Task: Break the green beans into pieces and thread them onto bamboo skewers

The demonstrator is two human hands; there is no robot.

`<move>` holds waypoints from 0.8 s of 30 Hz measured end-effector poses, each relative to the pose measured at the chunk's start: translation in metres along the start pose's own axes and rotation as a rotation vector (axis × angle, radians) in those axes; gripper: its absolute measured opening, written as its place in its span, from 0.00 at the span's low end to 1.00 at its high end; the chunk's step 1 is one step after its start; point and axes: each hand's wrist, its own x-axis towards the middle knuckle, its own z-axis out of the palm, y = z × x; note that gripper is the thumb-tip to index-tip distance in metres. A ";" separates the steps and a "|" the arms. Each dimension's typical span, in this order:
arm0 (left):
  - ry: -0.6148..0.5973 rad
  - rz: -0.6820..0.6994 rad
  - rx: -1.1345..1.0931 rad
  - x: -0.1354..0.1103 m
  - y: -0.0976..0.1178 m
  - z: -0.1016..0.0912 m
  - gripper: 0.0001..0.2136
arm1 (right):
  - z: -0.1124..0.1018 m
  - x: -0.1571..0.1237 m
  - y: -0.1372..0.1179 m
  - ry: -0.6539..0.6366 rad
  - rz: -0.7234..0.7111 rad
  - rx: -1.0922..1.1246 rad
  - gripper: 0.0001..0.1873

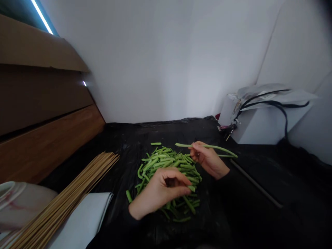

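Observation:
A heap of cut green bean pieces lies on a black plastic sheet in front of me. My right hand, at the heap's far right edge, pinches a long green bean that stretches out to both sides of the fingers. Behind that hand, another thin green length shows in part. Low over the near side of the heap, my left hand has thumb and forefinger closed at the tips on a short bean piece. The left hand hides part of the heap beneath it.
On the left lie a bundle of thin wooden sticks, a folded pale sheet and a whitish tub. A white box with black cords stands at the back right. A dark rod lies on the right.

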 end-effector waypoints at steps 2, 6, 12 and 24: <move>-0.075 0.072 0.211 -0.004 0.006 0.014 0.03 | 0.000 0.000 0.001 -0.004 0.004 -0.001 0.13; -0.376 0.269 0.412 -0.018 0.009 0.053 0.05 | 0.001 0.000 0.004 -0.018 0.000 -0.003 0.13; -0.311 0.440 0.478 -0.016 0.014 0.056 0.08 | 0.004 -0.003 0.003 -0.056 0.012 0.009 0.12; 0.443 0.075 0.231 0.022 -0.012 -0.056 0.09 | 0.021 -0.021 -0.001 -0.267 -0.011 -0.317 0.12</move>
